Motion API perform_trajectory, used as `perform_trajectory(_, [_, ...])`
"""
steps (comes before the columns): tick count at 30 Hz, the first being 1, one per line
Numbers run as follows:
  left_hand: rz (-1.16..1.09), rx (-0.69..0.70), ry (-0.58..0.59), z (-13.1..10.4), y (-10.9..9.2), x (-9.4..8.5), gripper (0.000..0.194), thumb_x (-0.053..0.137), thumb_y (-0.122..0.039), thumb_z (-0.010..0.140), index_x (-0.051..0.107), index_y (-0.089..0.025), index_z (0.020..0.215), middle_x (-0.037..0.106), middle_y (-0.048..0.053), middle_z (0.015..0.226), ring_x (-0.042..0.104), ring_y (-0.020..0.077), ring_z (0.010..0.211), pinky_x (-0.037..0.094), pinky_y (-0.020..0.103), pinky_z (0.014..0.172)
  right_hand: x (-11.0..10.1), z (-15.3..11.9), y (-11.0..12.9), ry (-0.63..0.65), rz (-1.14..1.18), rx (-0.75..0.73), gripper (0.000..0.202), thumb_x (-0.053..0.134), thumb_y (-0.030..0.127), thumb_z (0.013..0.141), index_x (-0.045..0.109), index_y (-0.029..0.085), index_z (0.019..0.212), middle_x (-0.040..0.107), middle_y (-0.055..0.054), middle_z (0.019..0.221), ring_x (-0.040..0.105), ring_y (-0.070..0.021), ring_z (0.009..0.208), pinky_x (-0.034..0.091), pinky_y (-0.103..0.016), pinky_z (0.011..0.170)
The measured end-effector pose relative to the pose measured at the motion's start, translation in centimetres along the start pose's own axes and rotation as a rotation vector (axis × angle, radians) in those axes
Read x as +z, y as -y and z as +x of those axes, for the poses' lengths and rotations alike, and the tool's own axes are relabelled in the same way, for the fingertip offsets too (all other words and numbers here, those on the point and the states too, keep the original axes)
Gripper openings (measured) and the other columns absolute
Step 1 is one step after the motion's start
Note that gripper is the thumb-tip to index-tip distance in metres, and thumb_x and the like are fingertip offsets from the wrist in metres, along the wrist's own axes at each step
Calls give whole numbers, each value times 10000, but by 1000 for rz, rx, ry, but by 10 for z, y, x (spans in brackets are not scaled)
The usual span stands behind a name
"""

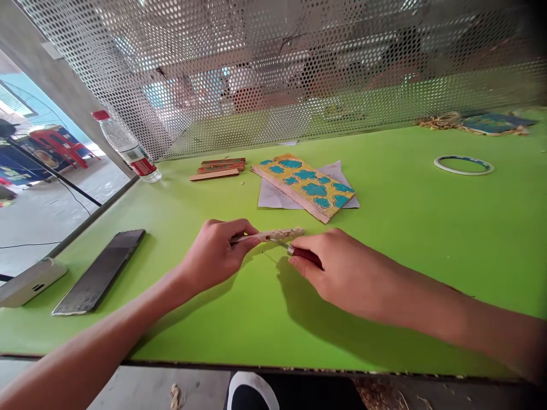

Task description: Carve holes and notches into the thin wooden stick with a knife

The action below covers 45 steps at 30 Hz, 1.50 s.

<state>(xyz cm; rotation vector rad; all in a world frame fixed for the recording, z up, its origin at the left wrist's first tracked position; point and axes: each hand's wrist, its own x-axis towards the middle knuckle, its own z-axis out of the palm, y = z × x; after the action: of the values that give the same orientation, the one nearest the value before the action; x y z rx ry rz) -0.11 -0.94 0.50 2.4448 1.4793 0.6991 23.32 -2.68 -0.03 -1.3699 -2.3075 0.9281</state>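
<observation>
A thin pale strip [284, 233] with a rough, notched edge is pinched between the thumb and fingers of my left hand [220, 247], just above the green table. From the right, my right hand [342, 267] grips the dark red handle of a small metal-collared tool [305, 254]. The tool's thin metal tip meets the strip near its middle. Behind the hands, a yellow board with blue patches [314, 185] lies on white paper [273, 196].
On the green table [405, 228] are a phone [102, 273], a white box-like device [36, 282], a water bottle [132, 151], several thin strips [220, 167] and a tape ring [464, 165]. Perforated metal panel [256, 74] stands along the back.
</observation>
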Motion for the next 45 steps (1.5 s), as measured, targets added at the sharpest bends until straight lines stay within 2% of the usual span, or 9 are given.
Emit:
perform_trajectory(5, [-15, -52, 42, 4, 9, -1, 224, 615, -328, 877, 739, -143, 855, 510, -51, 510, 340, 76, 482, 284, 190, 470, -15, 21, -8, 348, 524, 198, 349, 469, 505, 938, 532, 206, 770, 460, 58, 475, 366, -76, 340, 290, -202, 301])
perform_trajectory(8, [-6, -66, 47, 5, 12, -3, 246, 611, -351, 881, 745, -145, 866, 546, -40, 525, 357, 79, 480, 285, 197, 473, -19, 28, -11, 393, 610, 203, 346, 474, 513, 936, 540, 204, 793, 459, 64, 474, 349, -74, 348, 282, -195, 302])
perform_trajectory(11, [-13, -85, 54, 6, 11, -4, 265, 612, -374, 878, 746, -146, 863, 557, -34, 532, 365, 82, 485, 284, 200, 472, -18, 25, -11, 302, 453, 130, 347, 462, 496, 945, 544, 203, 778, 496, 47, 491, 391, -83, 361, 298, -207, 326])
perform_trajectory(15, [-23, -95, 52, 6, 8, -4, 288, 612, -399, 878, 745, -145, 849, 552, -32, 534, 358, 83, 493, 285, 200, 475, -5, 16, -8, 2, 51, -63, 292, 465, 369, 950, 568, 194, 739, 590, -5, 624, 469, -105, 487, 313, -254, 456])
perform_trajectory(19, [-16, -84, 54, 6, 10, -3, 295, 599, -398, 888, 742, -143, 851, 512, -43, 510, 331, 81, 487, 270, 202, 473, 6, 13, -4, -92, -31, -101, 237, 485, 286, 926, 557, 189, 722, 594, -23, 665, 465, -123, 551, 297, -282, 519])
perform_trajectory(27, [-66, -66, 108, 8, 17, -3, 278, 575, -365, 910, 737, -140, 892, 503, -43, 529, 335, 85, 497, 266, 199, 471, -11, 24, -14, 266, 422, 35, 351, 440, 496, 953, 531, 196, 794, 485, 50, 537, 432, -88, 394, 361, -197, 332])
perform_trajectory(31, [-76, -44, 129, 8, 18, -2, 279, 563, -362, 921, 729, -141, 887, 533, -31, 560, 370, 90, 507, 281, 196, 475, -12, 27, -18, 218, 260, -49, 331, 442, 460, 957, 593, 188, 845, 562, 24, 645, 481, -90, 436, 358, -215, 374])
perform_trajectory(37, [-40, 30, 153, 8, 17, -1, 293, 524, -341, 945, 708, -136, 843, 439, -60, 493, 336, 80, 471, 279, 197, 485, -12, 20, -11, -131, -54, -127, 263, 504, 300, 923, 633, 180, 727, 570, -7, 608, 438, -129, 555, 299, -288, 544])
perform_trajectory(45, [-12, 66, 159, 8, 21, 0, 262, 515, -324, 957, 707, -155, 901, 497, -56, 519, 366, 84, 480, 302, 191, 493, -13, 17, -10, -32, -134, -177, 258, 513, 322, 929, 725, 195, 857, 660, -17, 648, 493, -127, 520, 315, -273, 513])
